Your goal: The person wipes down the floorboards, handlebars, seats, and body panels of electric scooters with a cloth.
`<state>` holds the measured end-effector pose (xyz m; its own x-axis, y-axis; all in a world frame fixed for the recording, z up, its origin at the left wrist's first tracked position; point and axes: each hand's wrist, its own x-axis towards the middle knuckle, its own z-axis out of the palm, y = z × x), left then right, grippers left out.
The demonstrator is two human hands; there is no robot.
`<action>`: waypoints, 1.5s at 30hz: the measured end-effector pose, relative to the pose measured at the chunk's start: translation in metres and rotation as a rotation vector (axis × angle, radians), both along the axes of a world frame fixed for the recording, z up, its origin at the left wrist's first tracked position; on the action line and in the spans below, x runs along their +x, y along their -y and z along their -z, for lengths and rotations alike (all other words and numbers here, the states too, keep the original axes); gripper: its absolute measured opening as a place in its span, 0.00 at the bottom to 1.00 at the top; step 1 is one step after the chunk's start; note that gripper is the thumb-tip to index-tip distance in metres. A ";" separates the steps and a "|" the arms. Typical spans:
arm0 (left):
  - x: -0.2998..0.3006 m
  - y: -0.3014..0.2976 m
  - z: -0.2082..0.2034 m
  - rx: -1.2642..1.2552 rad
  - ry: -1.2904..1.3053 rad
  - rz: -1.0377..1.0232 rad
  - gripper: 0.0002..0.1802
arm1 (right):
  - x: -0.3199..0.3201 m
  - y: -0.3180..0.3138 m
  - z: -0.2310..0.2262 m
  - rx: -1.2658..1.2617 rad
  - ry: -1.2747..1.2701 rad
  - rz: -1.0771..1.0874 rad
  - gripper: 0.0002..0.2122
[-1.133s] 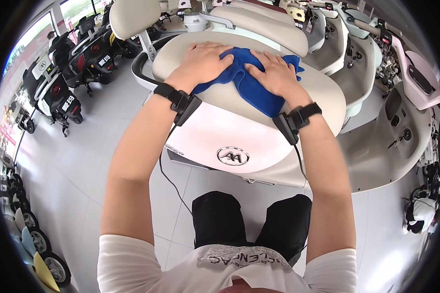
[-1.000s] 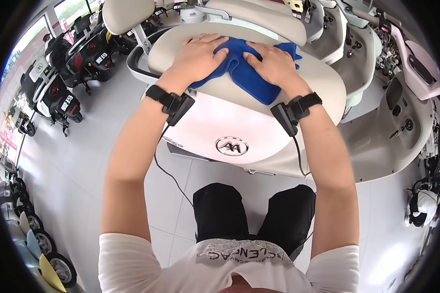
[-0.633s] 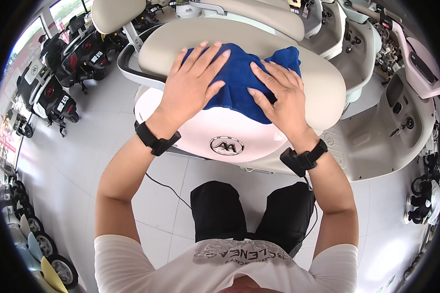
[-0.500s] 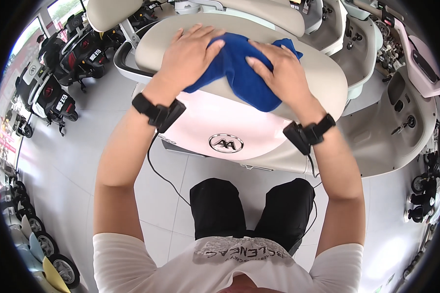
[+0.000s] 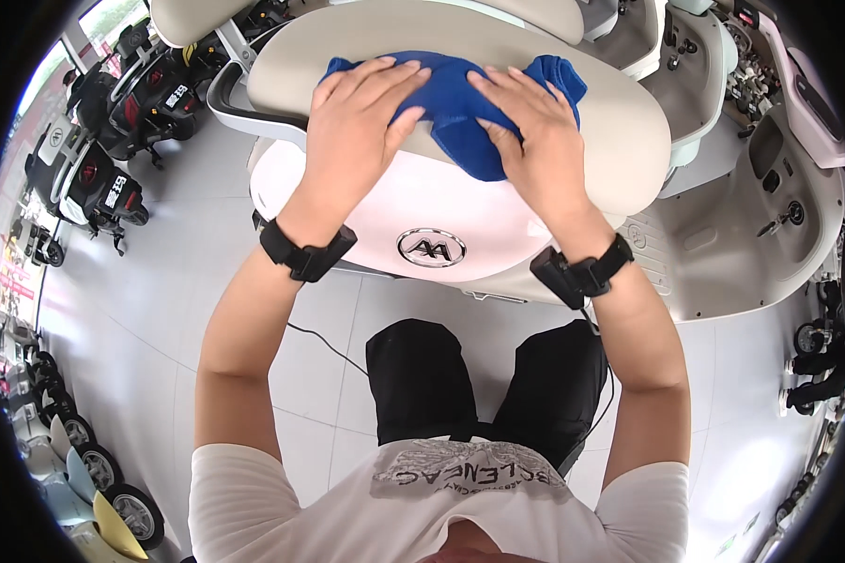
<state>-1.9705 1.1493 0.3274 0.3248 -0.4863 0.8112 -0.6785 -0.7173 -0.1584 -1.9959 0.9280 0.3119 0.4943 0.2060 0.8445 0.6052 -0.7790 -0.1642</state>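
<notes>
A blue cloth (image 5: pixel 458 105) lies rumpled across the beige padded seat (image 5: pixel 620 127) of a pale pink scooter (image 5: pixel 347 225). My left hand (image 5: pixel 349 136) rests flat over the cloth's left part, fingers stretched forward and thumb apart. On its right part lies my right hand (image 5: pixel 540 141), fingers extended and thumb spread toward the middle. One corner of the cloth hangs down between the hands toward the seat's near edge; another is bunched up past the right fingers. Each wrist wears a black strapped device. The undersides of both hands are hidden.
A grey-black rail (image 5: pixel 244 113) curves around the seat's left end. Beyond the seat is another beige seat (image 5: pixel 535 14). To the right is a beige scooter footwell (image 5: pixel 723 244). Dark scooters (image 5: pixel 99 188) stand at left, and a thin cable (image 5: pixel 333 347) hangs below my left wrist.
The cloth's left end has shifted left, now showing beyond my left fingers. Its hanging corner has drawn back from the near edge. My right hand has slid slightly left over the seat.
</notes>
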 end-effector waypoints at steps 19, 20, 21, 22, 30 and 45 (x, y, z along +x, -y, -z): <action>0.046 -0.007 -0.013 -0.117 -0.107 -0.017 0.23 | 0.051 -0.008 -0.026 -0.001 -0.146 -0.006 0.15; 0.043 -0.008 -0.003 -0.118 -0.107 -0.015 0.23 | 0.046 -0.006 -0.014 0.009 0.015 -0.056 0.16; 0.032 -0.012 0.005 -0.125 -0.014 -0.019 0.22 | 0.032 -0.012 -0.002 0.022 0.094 0.023 0.18; 0.022 -0.011 0.014 -0.136 0.078 -0.015 0.21 | 0.017 -0.013 0.005 0.039 0.072 0.034 0.22; -0.022 -0.017 0.094 -0.161 -0.040 -0.018 0.27 | -0.025 -0.027 0.051 -0.086 0.215 0.116 0.25; -0.063 -0.065 0.212 0.050 -0.243 -0.238 0.28 | -0.075 -0.038 0.138 -0.496 -0.141 -0.103 0.23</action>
